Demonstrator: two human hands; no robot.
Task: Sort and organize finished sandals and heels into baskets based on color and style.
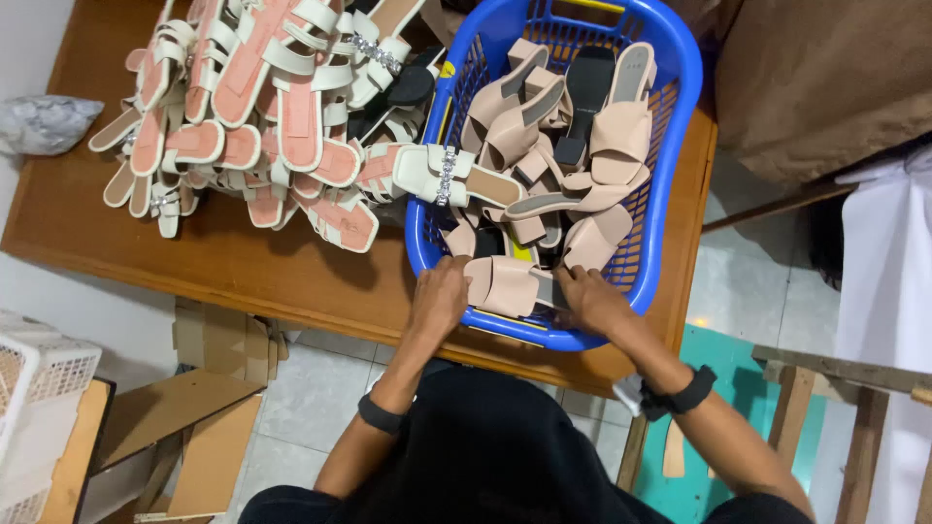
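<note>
The blue basket (670, 146) stands on the right part of the wooden table (243, 272), and its near side reaches almost to the table edge. It is full of beige sandals (544, 146) with wide straps; some lie on the side, and 1 shows a black sole (587, 92). 1 cream sandal with a shiny strap (442, 175) lies over the left rim of the basket.

Both hands are at the near end of the basket and hold 1 beige sandal (505, 284) between them. The left hand (439, 296) grips its left end, with the fingers closed on it. The right hand (590, 299) closes on its right end. This sandal has a broad, smooth strap and lies across, just above the near rim.

On the left of the basket a big pile of cream and pink sandals (262, 116) covers the far part of the table. The near left part of the table is bare wood. Cardboard pieces (184, 408) lie on the floor below the table edge, and a white crate (44, 388) stands at far left.
</note>
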